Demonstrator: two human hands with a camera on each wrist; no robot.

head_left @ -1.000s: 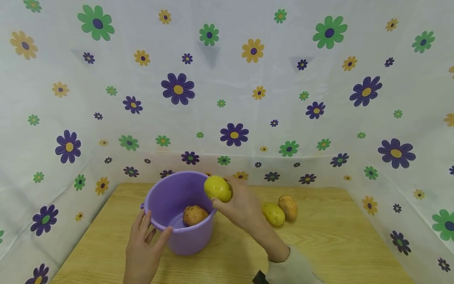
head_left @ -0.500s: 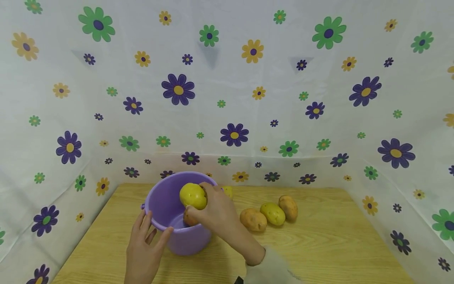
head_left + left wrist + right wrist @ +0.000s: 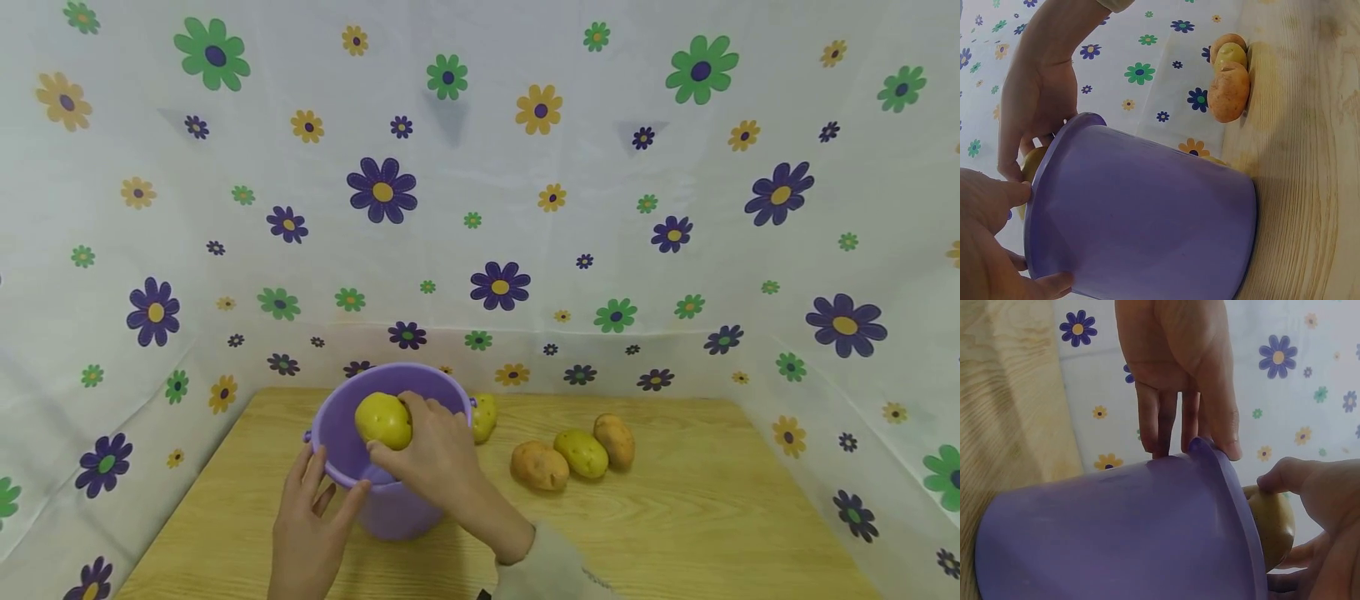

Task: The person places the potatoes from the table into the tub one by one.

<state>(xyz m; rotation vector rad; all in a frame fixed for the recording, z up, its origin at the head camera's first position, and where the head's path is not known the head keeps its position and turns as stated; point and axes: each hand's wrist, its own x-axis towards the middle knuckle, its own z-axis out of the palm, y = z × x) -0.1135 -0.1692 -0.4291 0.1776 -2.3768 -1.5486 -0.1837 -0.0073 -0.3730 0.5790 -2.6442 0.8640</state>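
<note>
From the head view we look forward and down over the wooden table (image 3: 675,533), with the purple bucket (image 3: 390,508) low at about 7 o'clock of centre and the flowered backdrop (image 3: 480,167) filling 12 o'clock. Our left wrist view sits rolled sideways, hard against the purple bucket (image 3: 1147,219), with the table at 3 o'clock. Our right wrist view faces the purple bucket (image 3: 1116,531) just as closely from the opposite side, so all three share it.

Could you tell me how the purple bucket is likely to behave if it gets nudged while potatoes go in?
The purple bucket looks like thin plastic, so probably light and apt to slide on the smooth wooden table. It is tall with a narrower base, so it might tip; the left hand gripping its rim likely steadies it. The yellow potato in the right hand would add weight.
</note>
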